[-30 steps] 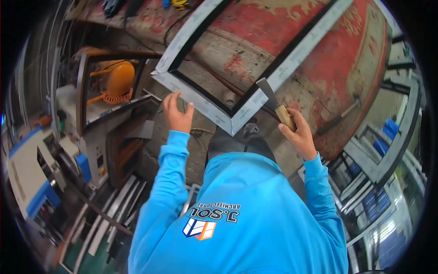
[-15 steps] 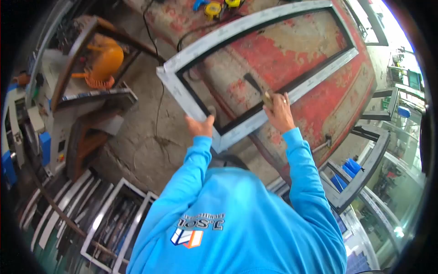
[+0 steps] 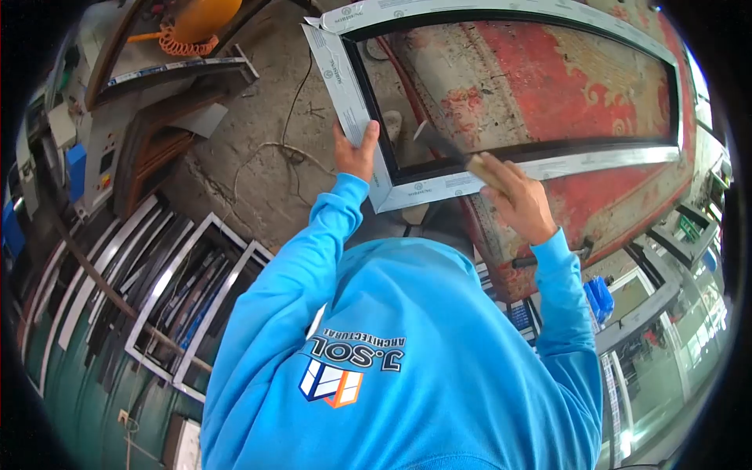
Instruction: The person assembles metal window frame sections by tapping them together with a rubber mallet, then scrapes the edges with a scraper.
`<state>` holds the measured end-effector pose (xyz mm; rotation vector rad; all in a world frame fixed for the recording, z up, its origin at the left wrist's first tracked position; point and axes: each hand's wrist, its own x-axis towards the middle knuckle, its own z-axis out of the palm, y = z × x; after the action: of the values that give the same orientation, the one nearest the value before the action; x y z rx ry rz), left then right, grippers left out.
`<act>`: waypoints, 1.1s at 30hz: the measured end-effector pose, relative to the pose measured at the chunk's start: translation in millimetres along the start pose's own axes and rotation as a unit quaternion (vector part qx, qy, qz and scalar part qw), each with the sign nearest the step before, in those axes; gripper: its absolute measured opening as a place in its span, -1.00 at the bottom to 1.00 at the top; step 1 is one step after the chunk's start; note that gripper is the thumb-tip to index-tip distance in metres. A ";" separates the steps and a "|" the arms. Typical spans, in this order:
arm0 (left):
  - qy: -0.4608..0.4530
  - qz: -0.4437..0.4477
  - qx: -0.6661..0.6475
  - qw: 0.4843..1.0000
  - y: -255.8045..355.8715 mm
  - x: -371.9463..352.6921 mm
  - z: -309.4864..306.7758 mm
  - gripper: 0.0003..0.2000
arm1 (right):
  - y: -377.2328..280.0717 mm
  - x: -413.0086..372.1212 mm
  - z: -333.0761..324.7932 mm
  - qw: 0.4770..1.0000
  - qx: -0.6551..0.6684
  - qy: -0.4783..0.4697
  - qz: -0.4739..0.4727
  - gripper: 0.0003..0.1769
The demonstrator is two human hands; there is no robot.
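Observation:
A window frame (image 3: 517, 166) with printed white protective film and a dark inner edge lies over a worn red-and-tan patterned table (image 3: 572, 205), its left corner overhanging the floor. My left hand (image 3: 357, 150) is closed round the frame's short left side, thumb on top. In my right hand (image 3: 518, 196) is a wooden-handled scraper (image 3: 446, 145), its dark flat blade pointing up and left across the near inner corner of the frame. My right fingers wrap the handle just over the near side of the frame.
Lower left, a rack holds several long profiles (image 3: 117, 270) and smaller frames (image 3: 168, 301). An orange coiled hose (image 3: 188, 43) sits upper left by a brown frame. A cable (image 3: 294, 102) trails over the concrete floor. More frames and a blue bundle (image 3: 599, 298) stand at right.
The view has shifted, so the window frame appears higher and larger. My right hand still holds the scraper, whose blade now shows nearer the inner left corner. My left hand keeps its hold on the frame.

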<state>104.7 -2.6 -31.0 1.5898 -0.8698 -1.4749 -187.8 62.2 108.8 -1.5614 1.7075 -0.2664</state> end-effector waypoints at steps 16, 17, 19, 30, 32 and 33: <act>0.026 -0.042 0.146 0.988 2.2 -35.7 -43.1 -0.29 | 35.4 124.3 27.1 0.867 -0.102 -0.340 -0.348 -0.41; 0.016 -0.071 0.112 0.991 5.0 -35.7 -51.2 -0.30 | 30.0 123.8 32.7 0.865 -0.100 -0.347 -0.349 -0.41; 0.013 -0.072 0.133 0.988 5.1 -31.1 -66.5 -0.29 | 23.0 123.6 45.4 0.862 -0.069 -0.356 -0.353 -0.43; -0.007 -0.078 0.131 0.988 1.5 -24.5 -85.3 -0.16 | -8.3 155.3 65.1 0.824 -0.098 -0.407 -0.381 -0.44; -0.026 -0.073 0.119 0.990 6.8 -22.4 -83.8 -0.14 | -6.2 156.5 64.7 0.827 -0.104 -0.412 -0.367 -0.43; -0.023 -0.074 0.116 0.990 6.9 -21.6 -84.2 -0.14 | -6.8 156.1 65.3 0.825 -0.106 -0.416 -0.368 -0.43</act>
<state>186.8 21.1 -13.4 1.8299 -0.9968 -1.5652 -128.5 -59.2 6.8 -2.0324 0.4258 0.2304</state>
